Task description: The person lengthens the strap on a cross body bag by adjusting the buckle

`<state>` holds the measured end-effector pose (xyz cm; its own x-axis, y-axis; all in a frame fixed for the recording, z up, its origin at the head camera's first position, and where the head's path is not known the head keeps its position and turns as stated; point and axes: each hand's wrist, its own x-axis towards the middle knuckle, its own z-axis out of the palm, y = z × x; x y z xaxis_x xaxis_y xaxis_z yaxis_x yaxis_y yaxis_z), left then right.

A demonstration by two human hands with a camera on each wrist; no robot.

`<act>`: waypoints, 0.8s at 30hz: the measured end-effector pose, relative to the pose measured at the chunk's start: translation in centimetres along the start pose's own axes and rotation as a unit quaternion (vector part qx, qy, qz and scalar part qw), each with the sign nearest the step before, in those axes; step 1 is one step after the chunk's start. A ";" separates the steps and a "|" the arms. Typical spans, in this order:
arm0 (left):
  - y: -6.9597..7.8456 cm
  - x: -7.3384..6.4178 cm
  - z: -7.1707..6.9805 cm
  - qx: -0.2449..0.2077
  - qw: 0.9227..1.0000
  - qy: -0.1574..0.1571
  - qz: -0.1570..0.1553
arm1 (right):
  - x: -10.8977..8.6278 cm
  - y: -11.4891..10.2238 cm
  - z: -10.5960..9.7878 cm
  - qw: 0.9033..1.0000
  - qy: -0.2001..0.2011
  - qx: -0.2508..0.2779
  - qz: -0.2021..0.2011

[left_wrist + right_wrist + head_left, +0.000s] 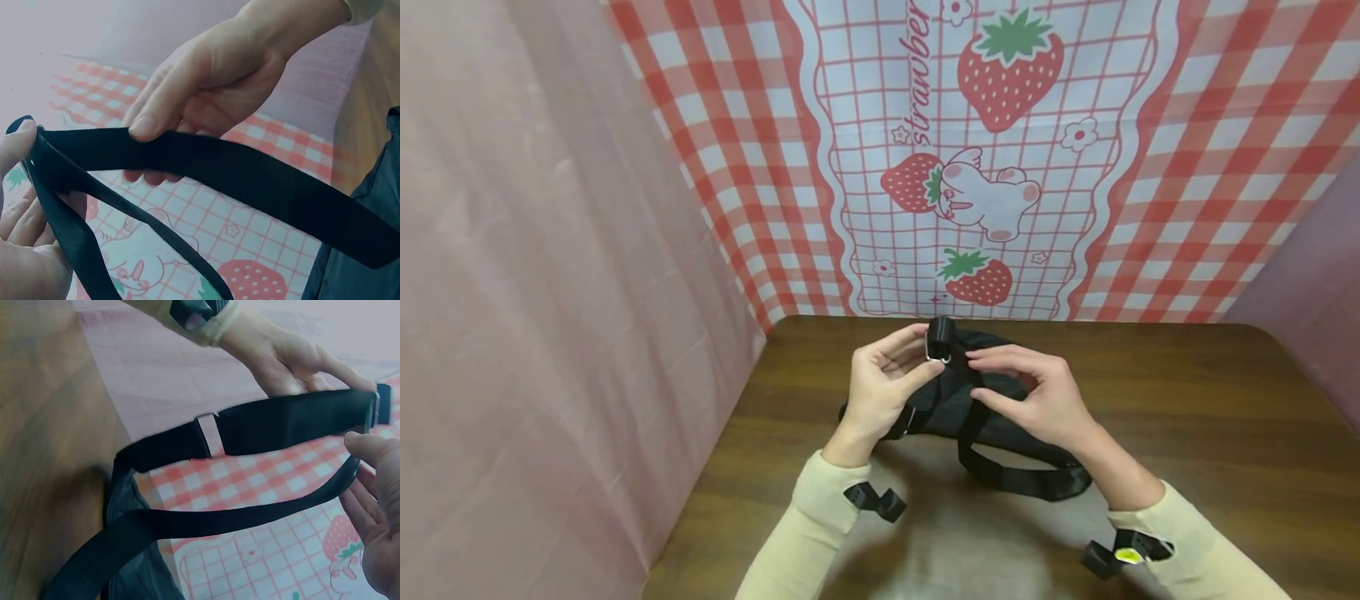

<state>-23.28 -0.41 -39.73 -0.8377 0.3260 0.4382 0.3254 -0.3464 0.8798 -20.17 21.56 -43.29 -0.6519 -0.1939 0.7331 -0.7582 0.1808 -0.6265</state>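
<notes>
A black fabric bag (943,408) with long flat straps lies on the table. My left hand (880,387) pinches a metal buckle (929,354) with a black strap (219,162) threaded through it, raised above the bag. The strap's end curls up over the buckle. To the right, my right hand (1037,392) holds the strap between thumb and fingers, the thumb on top in the left wrist view. A second metal slider (210,434) sits further down the strap in the right wrist view. Another strap loop (1022,482) hangs at the bag's near side.
The brown wooden table (1187,400) meets a red-and-white checked cloth (760,125) with strawberry prints at its far edge. A pink curtain (550,250) hangs along the left side. Small black cameras (876,502) are worn on both wrists, over pale sleeves.
</notes>
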 end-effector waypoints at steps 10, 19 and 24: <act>-0.2 -0.2 0.9 -0.014 1.000 -0.019 -0.008 | -0.2 0.0 0.4 1.000 -0.005 0.028 -0.011; -0.6 -0.2 1.2 -0.017 1.000 -0.014 -0.010 | -1.5 -0.1 -1.0 1.000 -0.010 0.008 0.029; -0.6 -0.3 1.5 -0.006 1.000 -0.023 -0.018 | -1.2 0.0 -0.8 0.999 -0.023 0.029 0.013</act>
<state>-22.56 1.04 -40.15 -0.8273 0.3792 0.4144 0.2894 -0.3444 0.8931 -19.40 22.54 -43.94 -0.6702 -0.2340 0.7043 -0.7395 0.1311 -0.6602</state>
